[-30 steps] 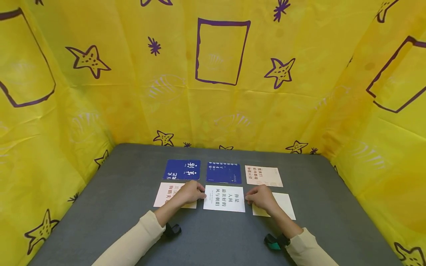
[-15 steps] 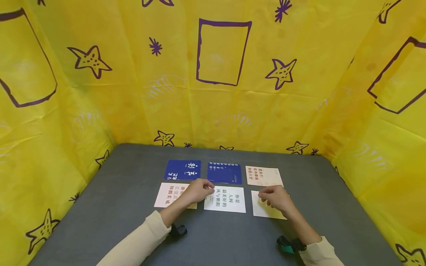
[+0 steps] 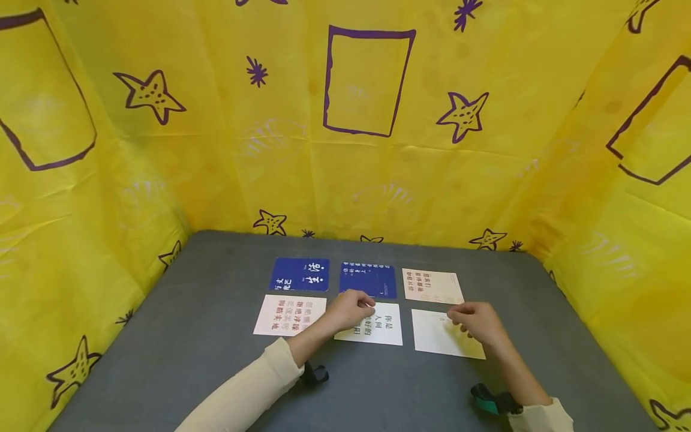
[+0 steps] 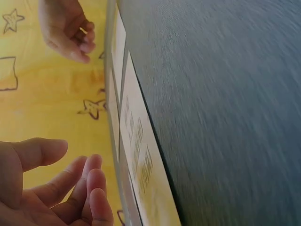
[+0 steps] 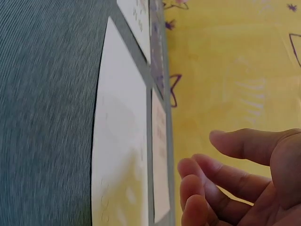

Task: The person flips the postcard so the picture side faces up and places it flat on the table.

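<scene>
My left hand hovers above the left part of a white card with dark printed characters, hiding some of its text. In the left wrist view this hand has loosely bent fingers, thumb apart from them, holding nothing. Over the right side of a nearly blank cream card is my right hand. The right wrist view shows that hand with a gap between thumb and fingers and nothing in it. Left of the white card lies a pale pink card with red and grey characters.
Behind these, in a back row, lie a blue card, a second blue card and a peach card. All rest flat on the dark grey table. Yellow cloth encloses the back and sides.
Both hands have come off the edges of the white card and risen, shifting right. The left hand now overlaps the white card and uncovers the pink one; the cards stay where they lay.
</scene>
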{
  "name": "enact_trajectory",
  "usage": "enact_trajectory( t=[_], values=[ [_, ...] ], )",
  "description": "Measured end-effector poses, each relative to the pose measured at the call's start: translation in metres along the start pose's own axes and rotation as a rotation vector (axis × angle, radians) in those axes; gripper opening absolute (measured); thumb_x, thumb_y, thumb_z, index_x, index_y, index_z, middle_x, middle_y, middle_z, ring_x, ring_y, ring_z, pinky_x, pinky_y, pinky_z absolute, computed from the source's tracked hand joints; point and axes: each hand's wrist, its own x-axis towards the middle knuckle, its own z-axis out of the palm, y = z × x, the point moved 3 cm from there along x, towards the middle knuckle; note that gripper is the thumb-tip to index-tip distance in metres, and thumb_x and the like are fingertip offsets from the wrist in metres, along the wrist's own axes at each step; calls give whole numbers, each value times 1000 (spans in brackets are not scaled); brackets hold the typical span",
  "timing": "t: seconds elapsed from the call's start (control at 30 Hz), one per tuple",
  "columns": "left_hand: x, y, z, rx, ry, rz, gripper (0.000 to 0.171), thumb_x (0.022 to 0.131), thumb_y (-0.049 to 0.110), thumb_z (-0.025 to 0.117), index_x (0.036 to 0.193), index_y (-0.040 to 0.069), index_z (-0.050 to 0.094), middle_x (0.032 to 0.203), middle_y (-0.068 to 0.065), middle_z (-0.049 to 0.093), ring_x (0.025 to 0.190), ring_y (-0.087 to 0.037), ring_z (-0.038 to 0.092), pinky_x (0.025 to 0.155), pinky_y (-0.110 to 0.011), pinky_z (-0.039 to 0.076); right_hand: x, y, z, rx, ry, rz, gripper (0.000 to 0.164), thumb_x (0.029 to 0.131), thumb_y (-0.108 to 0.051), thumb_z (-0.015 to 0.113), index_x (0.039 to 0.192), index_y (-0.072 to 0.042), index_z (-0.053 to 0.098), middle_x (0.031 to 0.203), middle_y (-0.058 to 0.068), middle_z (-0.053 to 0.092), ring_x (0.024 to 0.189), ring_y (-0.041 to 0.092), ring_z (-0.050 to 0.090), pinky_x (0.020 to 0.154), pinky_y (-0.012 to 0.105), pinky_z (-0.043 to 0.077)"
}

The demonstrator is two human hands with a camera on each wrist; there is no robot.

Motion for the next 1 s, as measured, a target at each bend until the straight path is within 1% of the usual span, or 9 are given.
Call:
enact_trajectory(
  t=[0.17,0.27,0.43,0.5,0.67,0.77,0.83,0.93,1.0],
  values=[
    [7,15,21,-27,-26,4,17,87,14,66,98,3,73,85,-7,70,72,-10,55,60,-23,42,-1,12,-9,-59,11,7,27,91,-18,64,102,7,70,81,11,67,69,20,55,57,31,47],
    [10,23,32,-22,-42,11,16,86,14,67,97,4,74,84,-7,70,70,-9,54,58,-22,41,-2,17,-12,-99,16,-2,28,91,-17,64,101,8,70,81,11,67,68,19,57,57,30,48],
    [11,34,44,-2,-53,14,16,85,15,69,95,6,75,87,-6,72,71,-8,56,61,-22,42,-3,26,-18,-182,40,-14,30,90,-18,65,99,9,70,79,11,69,67,18,59,58,29,45],
    [13,36,49,9,-57,4,16,85,16,69,95,6,75,88,-5,72,72,-9,57,63,-22,43,-3,29,-20,-220,55,-17,30,89,-19,65,98,9,70,81,14,70,69,20,60,59,30,45],
    [16,38,63,70,-75,-15,15,85,18,69,94,8,76,93,-4,73,79,-13,63,67,-23,46,-6,32,-26,-313,62,-22,31,88,-21,65,97,8,71,95,23,71,81,28,63,65,36,48],
    [16,40,69,91,-75,-30,16,84,19,70,95,9,76,95,-4,74,80,-15,63,67,-24,45,-7,33,-26,-336,50,-21,31,88,-22,65,98,7,71,98,25,71,83,31,64,66,39,49],
    [16,42,71,91,-75,-45,16,84,18,70,95,9,76,94,-4,73,74,-14,63,64,-24,45,-8,32,-26,-340,50,-22,31,88,-22,65,98,7,72,99,25,71,85,33,64,67,41,50],
    [15,45,73,88,-71,-51,16,83,18,71,94,9,76,90,-3,73,69,-12,59,61,-22,42,-8,32,-25,-336,54,-17,31,88,-22,66,98,6,72,98,24,71,84,32,64,67,40,50],
    [15,46,74,88,-66,-51,15,82,18,71,93,9,76,89,-3,74,68,-11,59,61,-22,42,-8,32,-24,-325,57,-9,32,88,-22,66,99,7,71,95,23,71,81,29,64,65,38,49]
  ],
)
